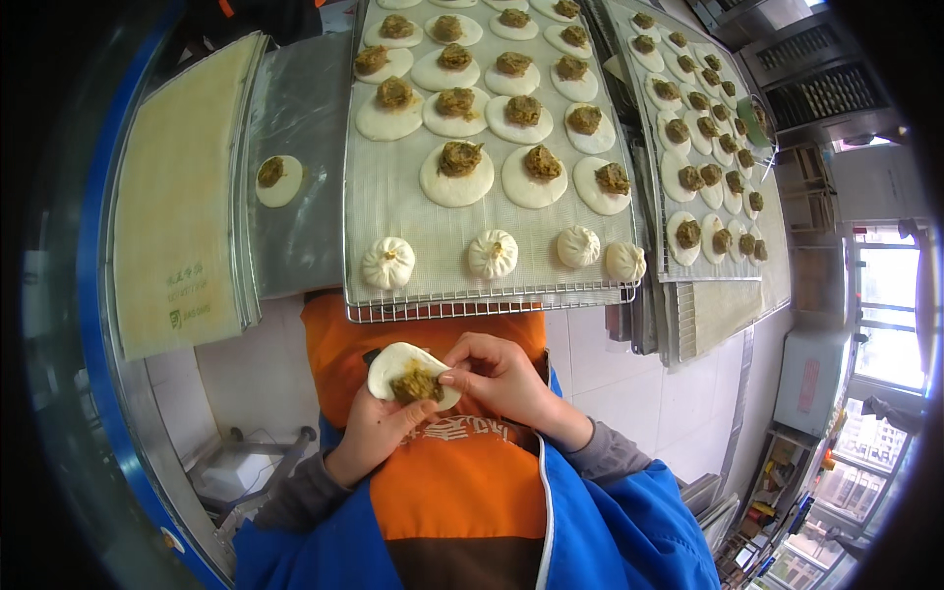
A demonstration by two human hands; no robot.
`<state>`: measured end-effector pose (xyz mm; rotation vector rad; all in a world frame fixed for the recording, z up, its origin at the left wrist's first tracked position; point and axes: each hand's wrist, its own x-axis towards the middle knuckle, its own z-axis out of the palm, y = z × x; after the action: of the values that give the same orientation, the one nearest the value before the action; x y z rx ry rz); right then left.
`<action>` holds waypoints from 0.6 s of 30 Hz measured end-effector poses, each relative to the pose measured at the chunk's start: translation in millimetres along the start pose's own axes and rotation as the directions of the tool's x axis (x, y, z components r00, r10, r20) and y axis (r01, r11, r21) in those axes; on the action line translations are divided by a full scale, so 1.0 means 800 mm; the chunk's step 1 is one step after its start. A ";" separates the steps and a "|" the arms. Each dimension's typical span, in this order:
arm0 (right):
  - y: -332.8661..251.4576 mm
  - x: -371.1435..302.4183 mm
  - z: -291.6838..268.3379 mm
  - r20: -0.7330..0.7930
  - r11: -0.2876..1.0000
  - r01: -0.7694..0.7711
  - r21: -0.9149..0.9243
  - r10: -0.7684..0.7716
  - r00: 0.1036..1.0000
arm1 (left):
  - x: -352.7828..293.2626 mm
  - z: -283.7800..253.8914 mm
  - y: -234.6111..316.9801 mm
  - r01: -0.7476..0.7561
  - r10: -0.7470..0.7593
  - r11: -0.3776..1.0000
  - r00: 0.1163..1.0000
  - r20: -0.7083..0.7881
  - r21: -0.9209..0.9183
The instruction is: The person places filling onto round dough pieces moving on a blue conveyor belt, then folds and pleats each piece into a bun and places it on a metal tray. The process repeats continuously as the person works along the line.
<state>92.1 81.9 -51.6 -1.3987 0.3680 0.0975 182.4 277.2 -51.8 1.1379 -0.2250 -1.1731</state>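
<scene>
A round dough wrapper (395, 361) with a mound of brownish-green filling (419, 385) lies cupped in my left hand (382, 433), in front of my orange apron. My right hand (501, 379) pinches the right edge of this wrapper between thumb and fingers. Just beyond my hands is a wire-edged tray (413, 218) covered with a mesh liner. Along its near side sits a row of pleated, closed buns, among them one bun (389, 264) at the left and another bun (493, 255) nearer the middle. Behind them lie rows of flat wrappers topped with filling, such as this wrapper (457, 175).
One filled wrapper (279, 182) lies on the metal table (300, 231) left of the tray. Further left is a stack of yellowish sheets (182, 206). On the right, a second tray (723, 267) holds more filled wrappers, with a green bowl (755, 122) beside it.
</scene>
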 end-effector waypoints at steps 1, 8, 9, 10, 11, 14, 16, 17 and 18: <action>0.002 -0.001 0.001 0.025 0.999 -0.044 0.022 0.043 0.999 | -0.001 0.001 0.000 0.000 0.002 0.999 0.998 -0.059 0.037; -0.003 -0.001 0.002 -0.016 0.931 0.187 -0.314 -0.202 0.979 | 0.004 0.005 -0.007 -0.046 0.048 0.999 0.967 -0.252 0.014; -0.004 -0.002 0.003 0.005 0.836 0.350 -0.423 -0.384 0.923 | 0.006 0.003 -0.007 -0.004 -0.008 0.999 0.965 -0.261 -0.044; -0.005 -0.002 0.004 0.030 0.744 0.410 -0.528 -0.466 0.884 | 0.005 0.004 -0.007 0.011 -0.022 0.999 0.966 -0.258 -0.045; -0.005 -0.003 0.005 0.000 0.827 0.385 -0.409 -0.422 0.906 | 0.005 0.003 -0.007 0.026 -0.037 0.999 0.968 -0.247 -0.048; -0.002 -0.005 0.004 -0.071 0.993 0.075 -0.091 -0.081 0.994 | 0.002 0.005 -0.007 -0.009 0.016 0.999 0.990 -0.143 0.048; 0.002 -0.005 0.002 -0.008 0.998 -0.056 0.036 0.057 0.998 | 0.001 0.004 -0.009 -0.078 0.092 0.990 0.989 -0.117 0.117; 0.003 -0.005 0.000 0.010 0.983 -0.160 0.092 0.160 0.987 | 0.000 0.002 -0.009 -0.073 0.087 0.988 0.991 -0.104 0.133; 0.004 -0.002 -0.002 0.016 0.997 -0.077 -0.019 0.077 0.997 | 0.001 0.000 -0.011 -0.070 0.091 0.978 0.990 -0.104 0.197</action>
<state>89.1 81.4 -54.3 -1.4016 0.4083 0.1758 177.3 277.0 -58.5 1.3484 -0.3004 -1.0280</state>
